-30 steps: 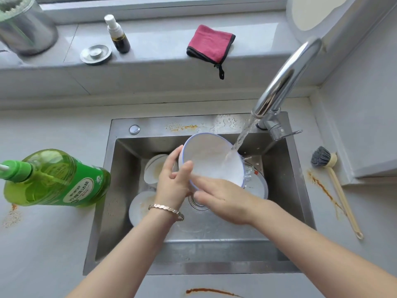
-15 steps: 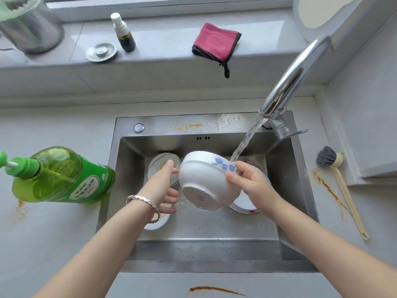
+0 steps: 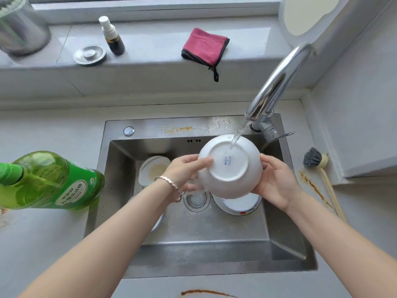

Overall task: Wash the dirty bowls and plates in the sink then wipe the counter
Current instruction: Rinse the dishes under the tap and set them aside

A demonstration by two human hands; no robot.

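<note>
A white bowl is held upside down over the steel sink, its foot ring facing me. Water from the chrome faucet falls on its base. My left hand grips the bowl's left side, thumb across the base. My right hand cups its right side. A dirty plate leans at the sink's back left. Another plate lies under the bowl, and a third is mostly hidden beneath my left forearm.
A green dish soap bottle lies on the counter left of the sink. A dish brush lies to the right beside orange stains. On the ledge sit a pink cloth, a small spray bottle, a drain stopper and a metal canister.
The bowl has been turned from facing up under the stream to fully upside down, and raised towards the faucet. Both hands shifted to its sides.
</note>
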